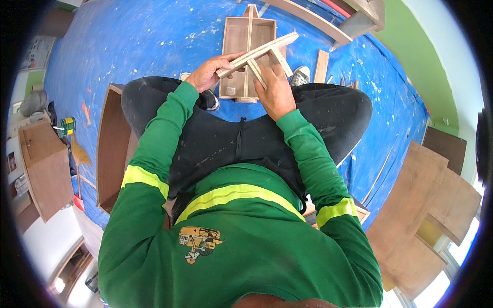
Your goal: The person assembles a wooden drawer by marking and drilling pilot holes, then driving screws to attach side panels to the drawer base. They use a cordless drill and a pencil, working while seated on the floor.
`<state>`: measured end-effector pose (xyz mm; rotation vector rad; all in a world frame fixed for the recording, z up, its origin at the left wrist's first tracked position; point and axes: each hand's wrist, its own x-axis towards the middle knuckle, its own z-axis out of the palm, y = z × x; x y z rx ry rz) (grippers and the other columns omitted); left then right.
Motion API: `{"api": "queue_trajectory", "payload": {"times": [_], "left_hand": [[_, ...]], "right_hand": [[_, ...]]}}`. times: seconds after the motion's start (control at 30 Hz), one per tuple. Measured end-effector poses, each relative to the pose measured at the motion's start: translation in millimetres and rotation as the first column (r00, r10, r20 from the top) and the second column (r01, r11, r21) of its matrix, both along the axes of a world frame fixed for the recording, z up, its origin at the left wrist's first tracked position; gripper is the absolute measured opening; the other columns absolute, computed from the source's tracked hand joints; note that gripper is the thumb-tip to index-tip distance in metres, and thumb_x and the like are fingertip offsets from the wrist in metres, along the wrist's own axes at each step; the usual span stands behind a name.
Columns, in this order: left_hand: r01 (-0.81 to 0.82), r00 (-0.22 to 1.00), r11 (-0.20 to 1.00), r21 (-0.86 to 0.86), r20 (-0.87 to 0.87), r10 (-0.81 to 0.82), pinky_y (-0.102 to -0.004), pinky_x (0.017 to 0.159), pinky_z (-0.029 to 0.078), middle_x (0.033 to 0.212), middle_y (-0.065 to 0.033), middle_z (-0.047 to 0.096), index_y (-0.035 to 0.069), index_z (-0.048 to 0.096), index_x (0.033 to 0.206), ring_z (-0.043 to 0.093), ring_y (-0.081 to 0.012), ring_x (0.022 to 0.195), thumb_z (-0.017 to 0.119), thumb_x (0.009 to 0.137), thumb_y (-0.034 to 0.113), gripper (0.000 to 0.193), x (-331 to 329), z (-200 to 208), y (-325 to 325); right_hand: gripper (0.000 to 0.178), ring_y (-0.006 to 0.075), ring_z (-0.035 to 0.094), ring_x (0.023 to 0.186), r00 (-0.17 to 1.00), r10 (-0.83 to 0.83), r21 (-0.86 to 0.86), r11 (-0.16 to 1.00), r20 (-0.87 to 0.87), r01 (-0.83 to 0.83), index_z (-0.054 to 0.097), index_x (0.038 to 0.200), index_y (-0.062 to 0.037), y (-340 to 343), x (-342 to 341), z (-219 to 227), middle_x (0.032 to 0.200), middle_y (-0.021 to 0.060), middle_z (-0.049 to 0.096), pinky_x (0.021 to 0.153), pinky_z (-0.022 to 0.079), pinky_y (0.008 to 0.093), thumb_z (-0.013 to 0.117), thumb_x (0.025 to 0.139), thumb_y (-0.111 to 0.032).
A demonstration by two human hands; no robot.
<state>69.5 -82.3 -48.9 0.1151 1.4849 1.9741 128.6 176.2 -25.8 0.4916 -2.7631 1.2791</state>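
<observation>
Above my crossed-over legs I hold a small wooden frame (pixel 263 50), a long pale strip with two short pieces joined to its near side. My left hand (pixel 207 74) is closed round the strip's left end, with the thumb along it. Between and against the short pieces, my right hand (pixel 276 93) grips the frame; some of its fingertips are hidden. Just beneath lies a shallow rectangular wooden box (pixel 234 38) on the floor between my feet. A narrow strip runs lengthwise along its middle and juts past its far end. The frame is tilted across it and partly covers it.
A paint-spotted blue sheet (pixel 149 41) covers the floor. An open wooden case (pixel 109 149) stands by my left leg, near a broom (pixel 80 153) and a can (pixel 67 126). A loose board (pixel 321 65) lies beyond my right shoe. Wooden panels (pixel 405 210) stand at the right.
</observation>
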Motion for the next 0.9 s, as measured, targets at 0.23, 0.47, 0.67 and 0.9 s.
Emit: {"api": "queue_trajectory", "payload": {"times": [0.23, 0.47, 0.67, 0.9], "left_hand": [[0.029, 0.999, 0.999, -0.019, -0.02, -0.03, -0.0356, 0.107, 0.048, 0.146, -0.0163, 0.069, -0.001, 0.051, 0.165, 0.064, -0.0213, 0.131, 0.057, 0.099, 0.03, 0.074, -4, -8, -3], [0.013, 0.999, 0.994, -0.111, -0.042, -0.017, -0.0385, 0.116, 0.045, 0.145, -0.0127, 0.069, 0.001, 0.05, 0.166, 0.066, -0.0224, 0.131, 0.072, 0.102, 0.03, 0.073, -3, -8, 4], [0.027, 0.998, 0.994, -0.109, -0.06, -0.034, -0.0416, 0.127, 0.037, 0.159, -0.0102, 0.055, 0.009, 0.045, 0.167, 0.053, -0.0242, 0.149, 0.084, 0.099, 0.028, 0.08, 1, 8, 6], [0.066, 0.992, 0.985, -0.158, -0.094, -0.081, -0.0418, 0.13, 0.032, 0.149, -0.0063, 0.054, 0.01, 0.045, 0.158, 0.043, -0.0237, 0.153, 0.085, 0.099, 0.026, 0.073, 2, -2, 5]], "right_hand": [[0.045, 0.054, 0.063, 0.114, 0.999, 0.001, 0.029, 1.0, 0.041, -0.003, 0.064, 0.137, 0.0007, -3, 0, 3, 0.123, 0.0308, 0.057, 0.099, 0.054, 0.0593, 0.075, 0.095, -0.01], [0.044, 0.0515, 0.063, 0.104, 0.999, -0.014, -0.022, 1.0, -0.05, 0.013, 0.068, 0.138, -0.0028, -8, 1, -6, 0.112, 0.0277, 0.058, 0.09, 0.054, 0.058, 0.074, 0.095, -0.008], [0.04, 0.0521, 0.063, 0.104, 1.0, -0.016, -0.03, 0.999, -0.008, 0.016, 0.067, 0.133, -0.0025, -10, 1, -6, 0.112, 0.0277, 0.059, 0.09, 0.054, 0.0595, 0.073, 0.094, -0.006], [0.032, 0.0532, 0.063, 0.108, 1.0, 0.008, -0.003, 1.0, 0.006, -0.008, 0.062, 0.12, 0.0, -12, 0, -12, 0.116, 0.0288, 0.057, 0.094, 0.053, 0.0607, 0.073, 0.091, -0.005]]}}
